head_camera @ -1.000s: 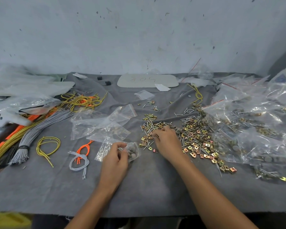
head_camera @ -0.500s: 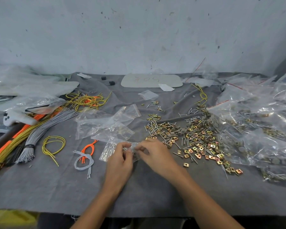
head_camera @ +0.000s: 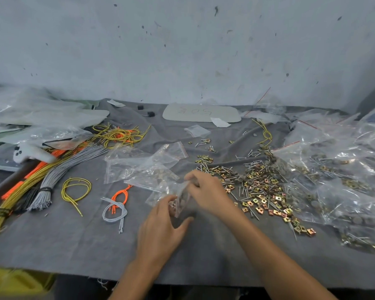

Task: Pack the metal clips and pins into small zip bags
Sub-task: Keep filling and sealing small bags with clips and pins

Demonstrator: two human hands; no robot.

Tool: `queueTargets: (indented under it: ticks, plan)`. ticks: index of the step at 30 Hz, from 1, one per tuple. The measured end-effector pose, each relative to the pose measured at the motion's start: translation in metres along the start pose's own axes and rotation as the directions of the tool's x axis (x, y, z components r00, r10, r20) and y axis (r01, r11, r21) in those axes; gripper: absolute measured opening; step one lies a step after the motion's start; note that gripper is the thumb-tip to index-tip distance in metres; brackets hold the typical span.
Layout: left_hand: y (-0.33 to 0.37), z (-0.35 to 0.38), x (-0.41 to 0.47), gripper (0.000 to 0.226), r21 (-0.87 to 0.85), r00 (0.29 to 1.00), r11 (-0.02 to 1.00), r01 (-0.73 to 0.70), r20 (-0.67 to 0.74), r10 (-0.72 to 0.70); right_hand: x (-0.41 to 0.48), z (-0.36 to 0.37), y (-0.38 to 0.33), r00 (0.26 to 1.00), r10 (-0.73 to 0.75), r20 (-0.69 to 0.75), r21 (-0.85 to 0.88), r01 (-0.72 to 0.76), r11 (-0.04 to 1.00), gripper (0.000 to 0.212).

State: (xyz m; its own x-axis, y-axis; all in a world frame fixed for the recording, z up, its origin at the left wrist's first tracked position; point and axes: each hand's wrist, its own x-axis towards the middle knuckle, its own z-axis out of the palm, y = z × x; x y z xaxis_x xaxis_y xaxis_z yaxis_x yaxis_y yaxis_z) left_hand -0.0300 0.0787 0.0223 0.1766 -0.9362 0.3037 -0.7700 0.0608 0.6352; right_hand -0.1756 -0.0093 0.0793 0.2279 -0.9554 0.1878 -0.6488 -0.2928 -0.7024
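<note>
A small clear zip bag [head_camera: 179,197] with a few metal parts inside is held between both hands at the table's middle front. My left hand [head_camera: 160,226] holds its lower part with fingers and thumb. My right hand [head_camera: 208,191] pinches its upper edge. Just right of the hands lies a spread pile of brass clips and steel pins [head_camera: 260,187] on the grey cloth [head_camera: 74,245]. Several empty zip bags [head_camera: 139,165] lie behind the hands.
Filled plastic bags [head_camera: 338,169] are heaped at the right. Bundles of grey, yellow and orange cords [head_camera: 41,178] lie at the left, with loose loops [head_camera: 115,206] nearer the middle. A white plate [head_camera: 201,113] rests by the wall. The table's front edge is close.
My right hand has left the pile of clips and come over to the bag. Both hands now hold the bag, which is lifted and turned more upright.
</note>
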Motion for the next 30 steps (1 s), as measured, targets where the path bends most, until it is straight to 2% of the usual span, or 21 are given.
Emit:
queueTargets:
  ticks: [5,11,16,18,21,23,26,30]
  plan:
    - [0.003,-0.016,-0.006,0.011,-0.155,0.977,0.984,-0.086,-0.205,0.053,-0.002,-0.020,-0.030,1.000,0.017,0.023,0.183,-0.021,0.983,0.021]
    - [0.038,-0.062,0.000,0.007,-0.460,0.936,0.867,-0.190,-0.352,0.019,-0.017,-0.061,-0.066,0.997,0.072,0.022,0.471,-0.073,0.879,0.018]
    - [0.069,-0.088,-0.006,0.016,-0.527,0.916,0.804,-0.276,-0.397,0.054,-0.042,-0.092,-0.082,0.999,0.050,0.001,0.607,-0.040,0.794,0.017]
    - [0.077,-0.094,-0.009,0.015,-0.509,0.907,0.806,-0.301,-0.413,0.078,-0.055,-0.104,-0.083,0.999,0.014,-0.031,0.589,0.007,0.808,0.012]
    - [0.084,-0.098,-0.016,0.012,-0.485,0.912,0.819,-0.307,-0.395,0.108,-0.074,-0.120,-0.086,0.978,-0.136,-0.155,0.396,0.188,0.899,0.007]
    - [0.087,-0.098,-0.021,0.014,-0.496,0.924,0.814,-0.302,-0.363,0.122,-0.086,-0.127,-0.088,0.957,-0.272,-0.101,0.244,0.289,0.926,0.017]
    - [0.092,-0.098,-0.029,0.015,-0.506,0.931,0.805,-0.309,-0.334,0.148,-0.099,-0.131,-0.092,0.921,-0.387,0.052,0.078,0.382,0.921,0.022]
    - [0.099,-0.096,-0.037,0.013,-0.500,0.930,0.806,-0.317,-0.330,0.161,-0.107,-0.131,-0.098,0.887,-0.460,0.042,0.008,0.460,0.888,0.007]
